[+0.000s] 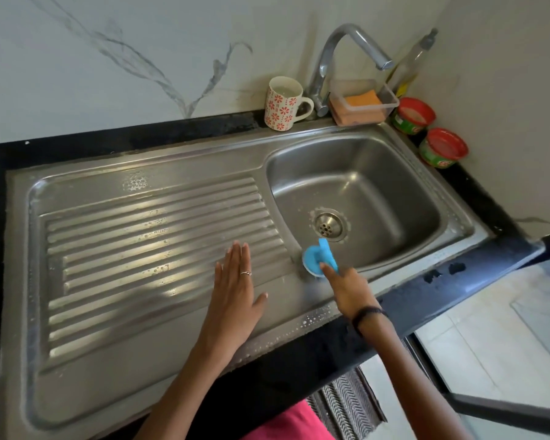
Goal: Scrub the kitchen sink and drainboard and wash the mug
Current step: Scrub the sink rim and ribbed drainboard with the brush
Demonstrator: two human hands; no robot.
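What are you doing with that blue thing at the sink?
A person is scrubbing the steel sink. The right hand holds a blue scrubber against the near-left edge of the basin. The left hand lies flat on the ribbed drainboard. The flowered mug stands by the tap, not picked up.

Brushed stainless steel is seen in the sink basin (362,173) and the ribbed drainboard (153,242) left of it, both wet and foam-flecked. A glossy ceramic mug (283,103) behind the basin, polished black countertop (426,300), smooth blue plastic scrubber (319,257)
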